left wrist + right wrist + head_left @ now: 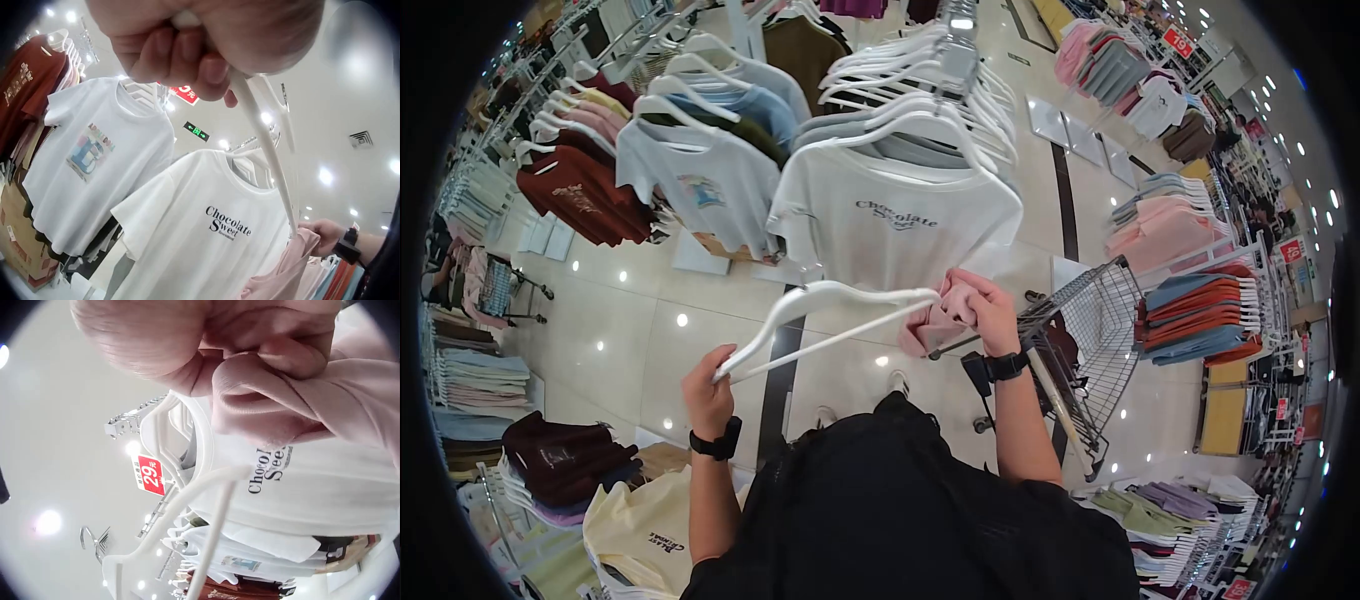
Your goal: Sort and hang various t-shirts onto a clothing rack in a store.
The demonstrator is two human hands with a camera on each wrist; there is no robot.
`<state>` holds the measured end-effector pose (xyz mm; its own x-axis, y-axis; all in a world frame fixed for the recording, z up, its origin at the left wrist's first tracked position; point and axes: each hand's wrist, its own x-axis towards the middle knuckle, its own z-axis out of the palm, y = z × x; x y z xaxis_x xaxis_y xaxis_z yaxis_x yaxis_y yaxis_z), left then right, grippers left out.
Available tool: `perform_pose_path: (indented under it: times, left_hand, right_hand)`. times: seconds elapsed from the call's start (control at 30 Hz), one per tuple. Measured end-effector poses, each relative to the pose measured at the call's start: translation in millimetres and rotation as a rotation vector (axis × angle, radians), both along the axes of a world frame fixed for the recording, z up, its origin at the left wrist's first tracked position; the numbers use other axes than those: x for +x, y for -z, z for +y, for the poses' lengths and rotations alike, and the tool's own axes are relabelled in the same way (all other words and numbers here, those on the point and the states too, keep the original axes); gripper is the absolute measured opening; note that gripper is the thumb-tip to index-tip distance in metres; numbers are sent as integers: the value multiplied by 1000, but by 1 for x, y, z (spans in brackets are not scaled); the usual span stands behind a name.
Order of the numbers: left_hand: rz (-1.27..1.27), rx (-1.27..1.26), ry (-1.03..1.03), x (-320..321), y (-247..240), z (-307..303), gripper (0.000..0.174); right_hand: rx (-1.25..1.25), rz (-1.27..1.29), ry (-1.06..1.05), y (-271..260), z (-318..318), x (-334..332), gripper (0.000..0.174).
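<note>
Across the middle of the head view lies a white clothes hanger (830,289) with a straight lower bar. My left hand (708,390) grips its left end; in the left wrist view, curled fingers (214,70) wrap around it. At the opposite end, my right hand (994,318) pinches a bunched pink garment (930,328). The right wrist view shows the pink cloth (269,403) folded under thumb and fingers, near the tip of the hanger (187,500). Most of the hanger's length is bare. Just beyond hangs a white T-shirt (890,245) lettered "Chocolate Sweet".
A rack of hung T-shirts (700,190) stands ahead and to the left. On my right is a wire shopping cart (1100,330) with dark cloth inside. Behind it hang orange and blue garments (1200,315). A cream shirt (635,530) hangs low on the left.
</note>
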<state>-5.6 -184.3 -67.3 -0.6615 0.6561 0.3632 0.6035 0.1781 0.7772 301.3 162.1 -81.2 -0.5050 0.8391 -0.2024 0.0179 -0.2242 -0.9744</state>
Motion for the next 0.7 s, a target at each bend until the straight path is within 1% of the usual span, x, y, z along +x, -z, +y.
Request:
perform_pose_path:
  times: [0.07, 0.1, 0.13, 0.2, 0.23, 0.37, 0.43, 0.47, 0.53, 0.6, 0.67, 0.7]
  left_hand:
    - [-1, -15, 33, 21, -1, 28, 38]
    - [4, -21, 60, 30, -2, 42, 38]
    - [-3, -27, 64, 37, -2, 55, 38]
    - [-6, -31, 124, 50, 0, 83, 40]
    - [-10, -45, 133, 57, 0, 96, 40]
    - [16, -68, 118, 87, 1, 147, 43]
    - [3, -144, 67, 98, 2, 165, 45]
    - [9, -159, 75, 104, 2, 171, 45]
    - [-51, -193, 16, 116, 2, 182, 47]
    - [-30, -214, -9, 126, 3, 189, 44]
    - [1, -235, -45, 134, 0, 190, 41]
    - [1, -222, -26, 139, -3, 192, 40]
  right_hand:
    - [173, -35, -82, 10, 23, 13, 37]
    - [195, -44, -102, -2, 28, 17, 32]
    - [188, -51, -98, -18, 33, 22, 32]
    - [171, -288, -200, -41, 44, 32, 30]
    - [325, -250, -194, -33, 52, 37, 27]
    - [249, -249, -171, -39, 74, 53, 27]
    - [446, -401, -276, -42, 89, 62, 27]
    - [431, -395, -268, -44, 95, 66, 27]
    - [832, -591, -298, -46, 106, 75, 26]
    - [822, -532, -288, -29, 116, 80, 24]
    - [1162, -272, -180, -15, 123, 78, 24]
    - [1158, -259, -174, -9, 125, 75, 24]
